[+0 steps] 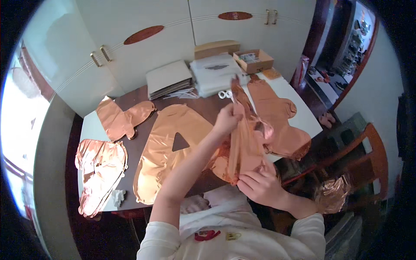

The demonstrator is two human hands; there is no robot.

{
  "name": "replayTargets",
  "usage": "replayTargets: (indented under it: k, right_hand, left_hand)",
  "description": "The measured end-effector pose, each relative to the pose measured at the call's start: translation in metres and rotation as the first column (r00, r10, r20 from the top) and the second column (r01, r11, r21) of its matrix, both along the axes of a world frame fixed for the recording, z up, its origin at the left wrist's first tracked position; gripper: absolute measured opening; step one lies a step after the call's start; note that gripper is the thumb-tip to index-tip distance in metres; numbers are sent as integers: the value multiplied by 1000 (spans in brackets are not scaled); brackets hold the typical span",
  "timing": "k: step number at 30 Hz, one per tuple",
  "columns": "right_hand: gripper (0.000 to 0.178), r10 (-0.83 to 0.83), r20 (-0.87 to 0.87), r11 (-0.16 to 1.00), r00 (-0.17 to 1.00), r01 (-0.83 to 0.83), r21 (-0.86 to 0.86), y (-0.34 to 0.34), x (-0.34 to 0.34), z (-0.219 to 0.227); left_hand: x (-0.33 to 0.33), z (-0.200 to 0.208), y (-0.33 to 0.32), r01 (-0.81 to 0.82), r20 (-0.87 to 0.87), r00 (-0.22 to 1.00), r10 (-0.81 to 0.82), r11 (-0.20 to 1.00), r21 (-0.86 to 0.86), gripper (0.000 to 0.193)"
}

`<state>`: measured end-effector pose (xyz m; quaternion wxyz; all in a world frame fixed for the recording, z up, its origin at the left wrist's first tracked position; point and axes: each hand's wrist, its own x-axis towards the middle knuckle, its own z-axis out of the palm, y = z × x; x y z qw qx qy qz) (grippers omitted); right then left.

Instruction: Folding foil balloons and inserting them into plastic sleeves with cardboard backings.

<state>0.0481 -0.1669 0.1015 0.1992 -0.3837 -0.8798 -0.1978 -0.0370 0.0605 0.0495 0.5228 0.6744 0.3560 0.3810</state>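
A flat rose-gold foil balloon (248, 149) is stretched between my two hands above the table's front right part. My left hand (227, 119) pinches its upper left edge, fingers closed. Nearer to me, my right hand (260, 185) grips the lower end with thumb and fingers. The balloon's full shape is hidden by folds. Left of it lies a large A-shaped foil balloon (162, 167) with a triangular hole, partly covered by my left forearm. Another flat foil balloon (277, 117) lies to the right, beyond the held one.
Two more foil balloons, one Y-like (115, 118) and one crumpled (102, 162), lie at the left. Along the back stand stacked cardboard sheets (169, 78), plastic bags (214, 71), white rolls (224, 94) and an open box (259, 63). A wooden chair (377, 151) stands at right.
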Motion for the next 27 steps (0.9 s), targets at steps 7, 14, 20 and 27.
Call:
replayTargets:
  k: [7, 14, 20, 27]
  right_hand:
    - [11, 85, -146, 996, 986, -88, -15, 25, -66, -29]
    - [11, 124, -243, 985, 962, -149, -87, 37, -124, -70]
    - [17, 88, -371, 958, 924, -181, -224, 37, -135, -78]
    - [20, -187, -497, 884, 847, -75, -461, 101, -59, -79]
  left_hand:
    - [-119, 34, 17, -335, 82, 938, 336, 942, -30, 28]
    - [-216, -42, 38, -407, -387, 753, 532, 839, 362, 39]
    - [-222, -45, 34, -364, -525, 610, 593, 799, 479, 63]
    - [-214, -22, -3, -152, -628, 425, 652, 736, 660, 73]
